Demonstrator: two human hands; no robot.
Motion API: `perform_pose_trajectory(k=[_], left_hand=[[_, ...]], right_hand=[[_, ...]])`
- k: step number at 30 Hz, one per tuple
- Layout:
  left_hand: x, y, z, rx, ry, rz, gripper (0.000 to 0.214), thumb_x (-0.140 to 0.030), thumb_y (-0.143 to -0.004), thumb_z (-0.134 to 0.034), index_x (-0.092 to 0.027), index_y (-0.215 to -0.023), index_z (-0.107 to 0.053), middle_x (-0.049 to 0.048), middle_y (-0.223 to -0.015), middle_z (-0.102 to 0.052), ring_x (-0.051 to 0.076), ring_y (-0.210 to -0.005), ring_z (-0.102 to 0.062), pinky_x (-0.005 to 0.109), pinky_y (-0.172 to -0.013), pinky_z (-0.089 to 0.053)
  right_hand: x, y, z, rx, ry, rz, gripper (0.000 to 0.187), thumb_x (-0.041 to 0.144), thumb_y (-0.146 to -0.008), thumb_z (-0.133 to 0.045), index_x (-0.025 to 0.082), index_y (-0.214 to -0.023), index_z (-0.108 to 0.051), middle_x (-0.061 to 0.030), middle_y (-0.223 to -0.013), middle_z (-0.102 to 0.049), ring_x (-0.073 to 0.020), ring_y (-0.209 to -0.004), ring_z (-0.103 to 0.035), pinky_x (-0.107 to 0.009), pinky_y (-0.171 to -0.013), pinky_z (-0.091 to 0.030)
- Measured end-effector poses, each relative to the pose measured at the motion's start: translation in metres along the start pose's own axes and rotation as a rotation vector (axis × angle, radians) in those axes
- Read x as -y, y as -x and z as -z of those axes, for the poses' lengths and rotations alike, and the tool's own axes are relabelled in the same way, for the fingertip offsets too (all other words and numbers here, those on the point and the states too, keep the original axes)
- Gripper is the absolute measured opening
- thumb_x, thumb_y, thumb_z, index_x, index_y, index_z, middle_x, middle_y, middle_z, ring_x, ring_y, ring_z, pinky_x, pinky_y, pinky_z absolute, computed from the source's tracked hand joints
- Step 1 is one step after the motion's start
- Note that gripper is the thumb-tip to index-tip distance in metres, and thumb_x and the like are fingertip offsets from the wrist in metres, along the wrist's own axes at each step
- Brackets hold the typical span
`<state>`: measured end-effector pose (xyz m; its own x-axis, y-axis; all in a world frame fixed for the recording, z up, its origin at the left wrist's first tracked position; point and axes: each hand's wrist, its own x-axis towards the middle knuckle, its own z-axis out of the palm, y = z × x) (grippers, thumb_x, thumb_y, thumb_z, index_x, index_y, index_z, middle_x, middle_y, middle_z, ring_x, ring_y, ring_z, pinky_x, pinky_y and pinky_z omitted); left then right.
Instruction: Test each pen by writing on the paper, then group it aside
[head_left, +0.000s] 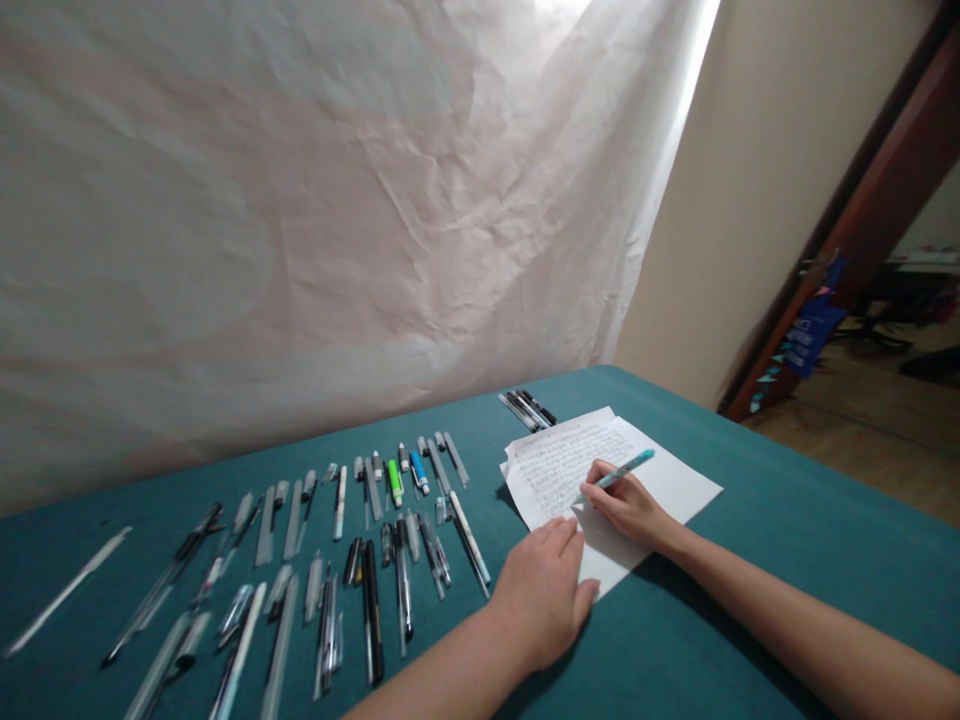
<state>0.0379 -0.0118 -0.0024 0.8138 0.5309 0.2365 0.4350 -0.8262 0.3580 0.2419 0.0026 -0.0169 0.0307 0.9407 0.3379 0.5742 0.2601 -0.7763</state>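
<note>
My right hand point(624, 508) grips a teal pen point(628, 467) in a writing hold, its tip down at the sheet of paper point(570, 460). Rows of dark handwriting cover the upper part of that sheet. Another white sheet point(675, 475) shows from under it on the right. My left hand point(541, 592) lies flat on the lower left edge of the paper, fingers stretched out and thumb apart, holding nothing. Nearest to it on the left is a pale patterned pen point(470, 545) lying on the table.
Disassembled pens, caps and clear barrels lie spread over the left of the green-covered table point(810, 600). Among them are a green piece point(394, 482) and a blue piece point(418, 472). Several dark pens point(528, 409) lie behind the paper. A pale sheet point(337, 200) hangs behind the table.
</note>
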Motion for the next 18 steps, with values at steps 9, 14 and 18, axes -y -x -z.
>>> perform_pose_trajectory(k=[9,14,18], left_hand=[[0.0000,-0.0003,0.0005,0.001,0.004,-0.009,0.047,-0.037,-0.084,-0.040,-0.013,-0.125,-0.042,0.0105,-0.132,-0.043,0.023,-0.121,-0.038,0.036,-0.104,-0.028],[-0.0005,-0.0001,0.0020,0.008,0.012,-0.005,0.046,-0.037,-0.085,-0.040,-0.014,-0.125,-0.043,0.0101,-0.132,-0.042,0.023,-0.121,-0.038,0.037,-0.104,-0.027],[-0.0005,0.0000,0.0024,0.004,0.013,0.001,0.047,-0.037,-0.084,-0.040,-0.014,-0.125,-0.042,0.0099,-0.133,-0.042,0.023,-0.121,-0.038,0.036,-0.104,-0.027]], right_hand=[[0.0023,0.0000,-0.0008,0.003,0.001,0.008,0.017,0.027,-0.080,-0.047,0.019,-0.065,-0.045,0.0037,-0.060,-0.044,-0.0114,-0.056,-0.040,-0.024,-0.054,-0.034],[0.0020,0.0001,-0.0010,0.018,-0.009,0.006,0.015,0.023,-0.079,-0.047,0.019,-0.065,-0.044,0.0035,-0.059,-0.043,-0.0109,-0.056,-0.039,-0.023,-0.053,-0.034],[0.0002,-0.0003,-0.0009,0.005,-0.004,0.003,0.014,0.024,-0.078,-0.047,0.019,-0.066,-0.044,0.0038,-0.058,-0.042,-0.0110,-0.056,-0.039,-0.023,-0.053,-0.034]])
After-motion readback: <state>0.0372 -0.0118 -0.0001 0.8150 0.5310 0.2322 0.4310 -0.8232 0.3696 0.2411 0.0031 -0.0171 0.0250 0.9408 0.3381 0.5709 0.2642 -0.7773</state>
